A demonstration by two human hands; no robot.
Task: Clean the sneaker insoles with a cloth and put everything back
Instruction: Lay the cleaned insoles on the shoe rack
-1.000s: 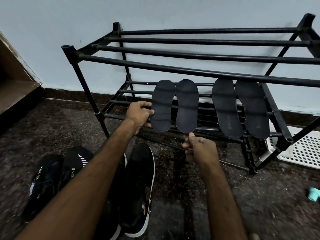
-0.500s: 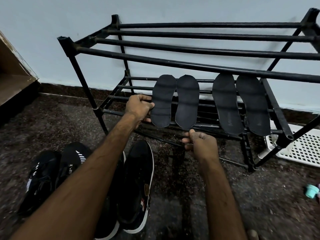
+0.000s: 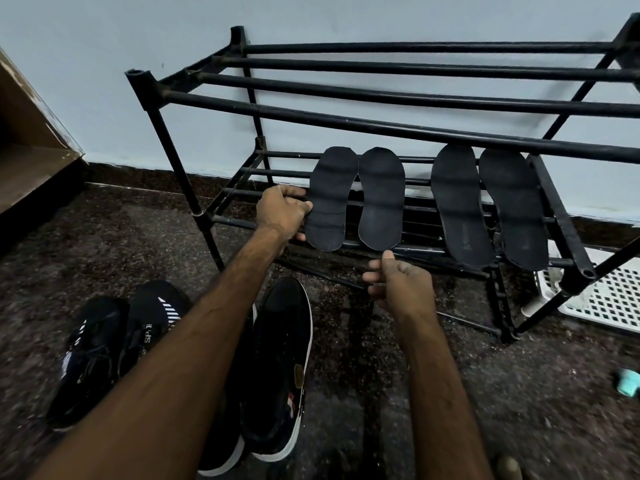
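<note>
Two pairs of flat black insoles lie side by side on the lower bars of a black metal shoe rack. My left hand is closed on the left edge of the leftmost insole. My right hand hovers just below the heel of the second insole, fingers curled, thumb tip almost touching it. The other pair of insoles rests further right, untouched. On the floor, partly under my left forearm, sit black sneakers with white stripes and black sneakers with white soles.
A white perforated basket stands behind the rack's right leg. A small teal object lies on the dark speckled floor at the far right. Wooden furniture fills the left edge. A pale wall backs the rack.
The view has shifted a little, moving the rack up and then down in frame. Both hands keep their places by the left pair of insoles.
</note>
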